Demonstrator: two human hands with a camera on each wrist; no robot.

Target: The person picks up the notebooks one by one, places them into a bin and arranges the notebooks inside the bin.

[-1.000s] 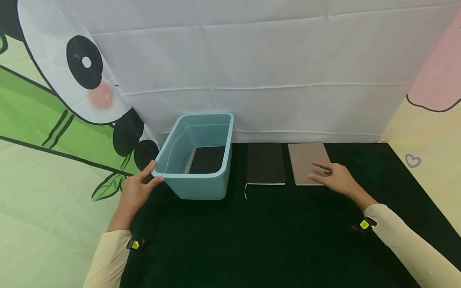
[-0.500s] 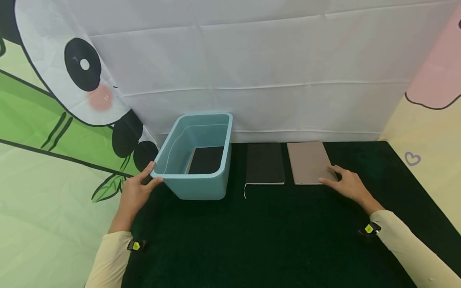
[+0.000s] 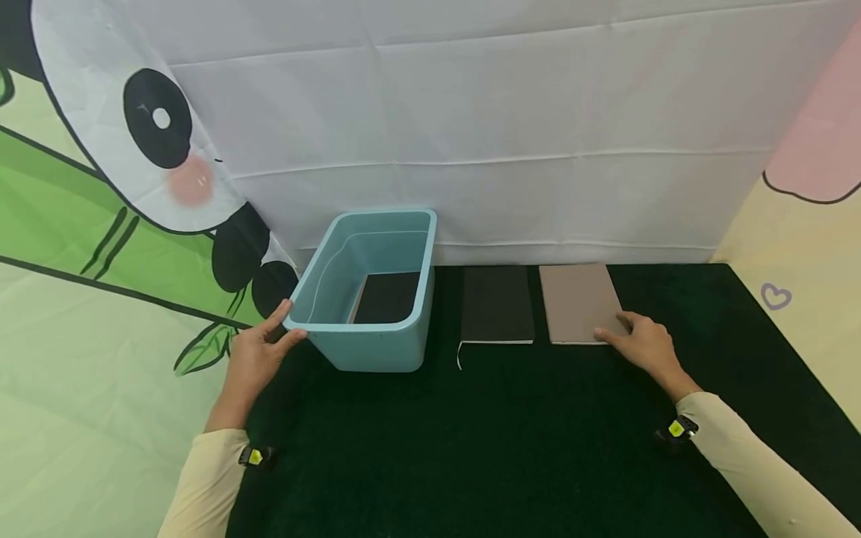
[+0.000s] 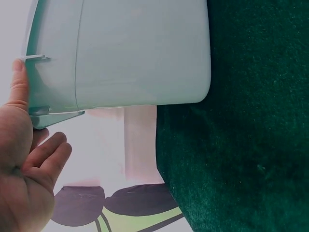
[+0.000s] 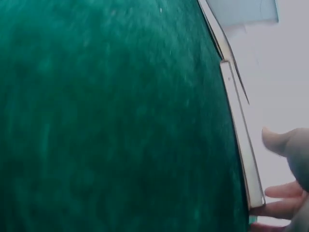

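A light-blue plastic bin (image 3: 370,349) stands at the back left of the dark green table, a dark notebook (image 3: 386,297) lying inside it. My left hand (image 3: 252,362) holds the bin's near left corner, thumb on the front rim (image 4: 30,87) and forefinger by the left side. A tan notebook (image 3: 578,305) lies flat farther right. At its near right corner is my right hand (image 3: 646,347). In the right wrist view, the fingers (image 5: 282,208) touch the notebook's edge (image 5: 244,140), and the thumb (image 5: 277,141) appears to hover above the cover.
Between the bin and the tan notebook lies a black notebook (image 3: 498,305) with a white ribbon (image 3: 460,357) hanging off its front edge. A white cloth backdrop (image 3: 504,134) rises behind the table (image 3: 498,448). A printed panda cloth (image 3: 107,299) hangs at left.
My right hand has moved right and slightly down from over the tan notebook to its near right corner, with the fingers coming down to the edge. The left hand and bin stay put.
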